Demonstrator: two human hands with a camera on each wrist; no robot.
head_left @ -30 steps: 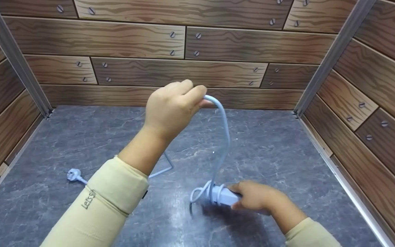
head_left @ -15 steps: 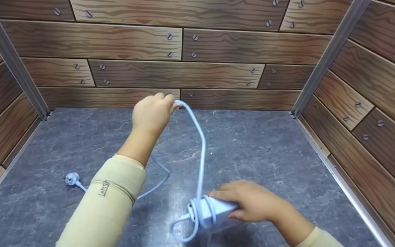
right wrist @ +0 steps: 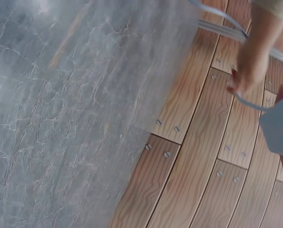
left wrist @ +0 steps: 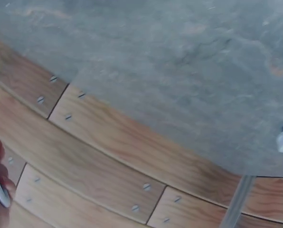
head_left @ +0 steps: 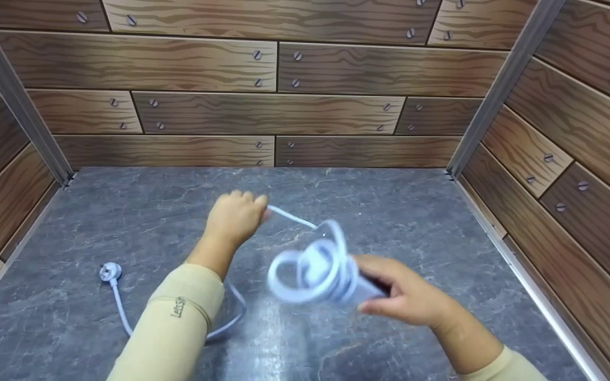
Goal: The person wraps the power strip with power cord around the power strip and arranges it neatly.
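In the head view my right hand (head_left: pixel 411 296) grips one end of a white power strip (head_left: pixel 367 292), held above the floor right of centre. Its cord (head_left: pixel 290 215) is wound in several turns round the strip's other end, where loops blur with motion. My left hand (head_left: pixel 234 219), farther off and to the left, holds the cord, which runs taut between both hands. The plug (head_left: pixel 109 272) lies at the left on the floor, its cord passing behind my left sleeve. The right wrist view shows the strip's end (right wrist: pixel 278 127) at its right edge.
The grey marbled floor (head_left: pixel 400 222) is bounded by wood-plank-patterned walls (head_left: pixel 178 63) at the back and both sides. Metal corner posts (head_left: pixel 506 90) stand at the back left and back right. A light metal strip (head_left: pixel 543 307) edges the right side.
My left hand has come down and nearer with the cord. My right hand has raised and turned the power strip, so its wound end faces up toward the camera. The plug has barely shifted.
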